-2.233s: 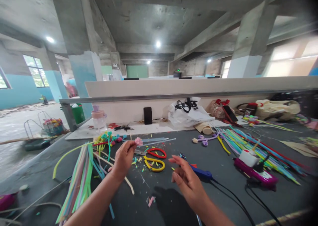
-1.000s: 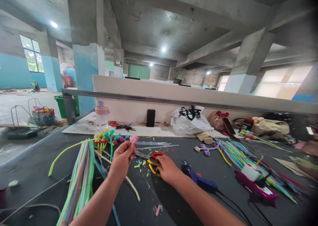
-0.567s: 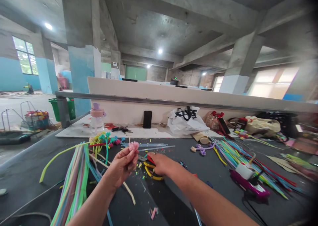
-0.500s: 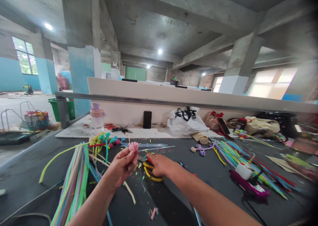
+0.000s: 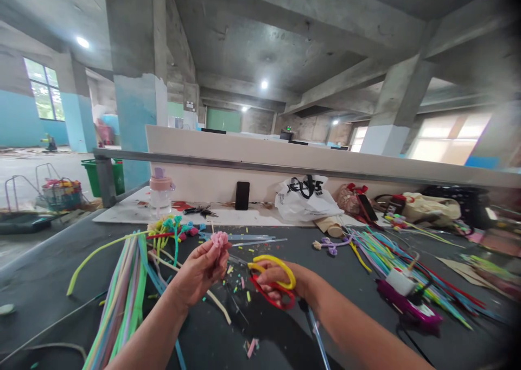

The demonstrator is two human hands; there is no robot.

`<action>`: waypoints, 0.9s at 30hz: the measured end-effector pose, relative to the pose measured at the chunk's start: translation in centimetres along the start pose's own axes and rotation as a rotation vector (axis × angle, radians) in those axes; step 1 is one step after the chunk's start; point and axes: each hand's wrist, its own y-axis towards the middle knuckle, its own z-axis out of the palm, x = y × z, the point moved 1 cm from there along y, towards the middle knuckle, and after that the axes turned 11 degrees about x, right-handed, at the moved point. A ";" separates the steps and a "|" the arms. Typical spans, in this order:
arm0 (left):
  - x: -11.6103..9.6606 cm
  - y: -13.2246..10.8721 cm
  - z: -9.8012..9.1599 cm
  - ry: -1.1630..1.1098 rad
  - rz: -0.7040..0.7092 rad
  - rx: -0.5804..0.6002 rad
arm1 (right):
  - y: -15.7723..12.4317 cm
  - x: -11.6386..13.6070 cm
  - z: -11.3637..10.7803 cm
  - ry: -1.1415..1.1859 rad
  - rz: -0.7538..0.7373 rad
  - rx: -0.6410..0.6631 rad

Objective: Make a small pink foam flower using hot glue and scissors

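Between the fingertips of my left hand is a small pink pipe-cleaner flower, held upright over the table. My right hand has its fingers through the handles of a pair of scissors, one loop yellow and the other red. The blades point left toward the flower, and their tips lie close to my left fingers; whether they touch is unclear. Beneath both hands, small cut bits of coloured pipe cleaner are scattered over the dark table.
Long pipe cleaners are bundled at left, with a second spread at right. A purple power strip lies at right. Along the back stand a water bottle, a phone and a white bag.
My right hand has turned over and lifted the scissors, with the handles now raised and moved to the right. The left hand with the pink flower stays nearly still.
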 end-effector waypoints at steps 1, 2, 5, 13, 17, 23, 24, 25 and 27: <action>0.0 0.0 0.1 0.005 0.006 -0.021 | -0.5 -0.3 0.3 0.037 -0.059 0.005; 0.0 0.0 0.2 0.015 0.013 -0.043 | -1.0 -0.6 0.5 0.073 -0.130 0.009; 0.2 0.1 0.3 0.095 0.036 -0.103 | -2.3 -1.5 1.6 0.209 -0.375 0.011; 2.0 0.1 -0.1 0.586 0.088 -0.225 | -4.5 -3.1 5.4 0.123 -0.629 -0.324; 2.3 -0.1 0.8 0.716 0.078 -0.240 | -5.9 -3.1 6.1 -0.284 -0.582 -0.555; 2.7 -0.1 2.7 0.431 -0.022 -0.302 | -8.0 -2.4 6.1 -0.892 -0.556 -0.812; 2.7 -0.1 3.0 0.365 -0.051 -0.302 | -8.0 -2.3 6.1 -0.933 -0.544 -0.829; 2.8 -0.2 3.2 0.310 -0.076 -0.304 | -8.0 -2.3 6.1 -0.964 -0.530 -0.839; 2.8 -0.3 3.4 0.243 -0.109 -0.304 | -7.8 -2.4 6.1 -1.000 -0.500 -0.842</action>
